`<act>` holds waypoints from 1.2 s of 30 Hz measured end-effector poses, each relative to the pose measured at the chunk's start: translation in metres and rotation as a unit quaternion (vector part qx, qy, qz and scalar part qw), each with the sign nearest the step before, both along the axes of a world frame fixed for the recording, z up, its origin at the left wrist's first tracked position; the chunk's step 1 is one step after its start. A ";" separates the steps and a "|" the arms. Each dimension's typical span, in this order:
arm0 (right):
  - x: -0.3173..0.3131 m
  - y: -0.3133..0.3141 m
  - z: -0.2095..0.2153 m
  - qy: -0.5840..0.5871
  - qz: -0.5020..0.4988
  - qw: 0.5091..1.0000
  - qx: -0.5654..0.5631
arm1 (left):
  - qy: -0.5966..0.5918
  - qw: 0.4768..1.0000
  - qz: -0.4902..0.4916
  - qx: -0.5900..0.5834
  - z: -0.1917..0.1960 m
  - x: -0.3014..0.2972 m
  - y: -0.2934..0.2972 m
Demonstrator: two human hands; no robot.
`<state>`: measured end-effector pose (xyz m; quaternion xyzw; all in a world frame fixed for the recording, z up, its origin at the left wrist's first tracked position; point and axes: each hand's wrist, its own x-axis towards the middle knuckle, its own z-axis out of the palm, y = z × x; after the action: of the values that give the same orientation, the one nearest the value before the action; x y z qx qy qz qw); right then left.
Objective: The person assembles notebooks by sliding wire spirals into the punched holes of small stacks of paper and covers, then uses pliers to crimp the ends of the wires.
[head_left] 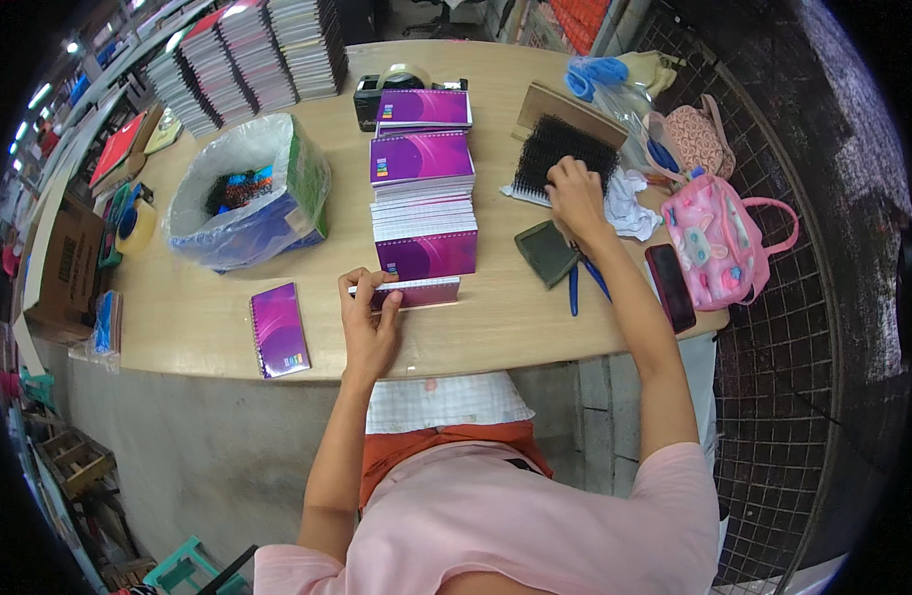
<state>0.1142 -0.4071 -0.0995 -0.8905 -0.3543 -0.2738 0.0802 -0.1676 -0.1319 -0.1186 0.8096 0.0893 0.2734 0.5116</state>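
My left hand (370, 327) is closed on a small purple-edged notebook (431, 291), held upright on its long edge near the table's front. Just behind it runs a row of purple notebooks (426, 253), stacked on edge with white pages between the covers. My right hand (575, 193) rests with bent fingers on a dense bundle of black binding coils (550, 149); the fingertips are partly hidden among them. Below my right wrist lie blue-handled pliers (593, 275), beside a dark green square pad (546, 253). A spiral-bound purple notebook (280, 332) lies flat at the left.
A plastic-lined bin (248, 238) with dark coils inside stands left of the row. A tape dispenser (406, 77) sits behind it, with tall notebook stacks (248, 59) at the far left. At the right are a pink bag (714, 243), a dark phone-like case (669, 288) and a white cloth (629, 203).
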 end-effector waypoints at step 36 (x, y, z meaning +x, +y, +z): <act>-0.164 0.047 0.032 0.339 0.236 0.877 0.247 | -0.032 0.999 -0.006 -0.006 -0.010 0.001 -0.008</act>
<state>-0.0497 -0.3598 -0.0676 -0.7702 -0.4261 -0.0070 0.4746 -0.1663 -0.1398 -0.1286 0.7976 0.0692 0.2957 0.5212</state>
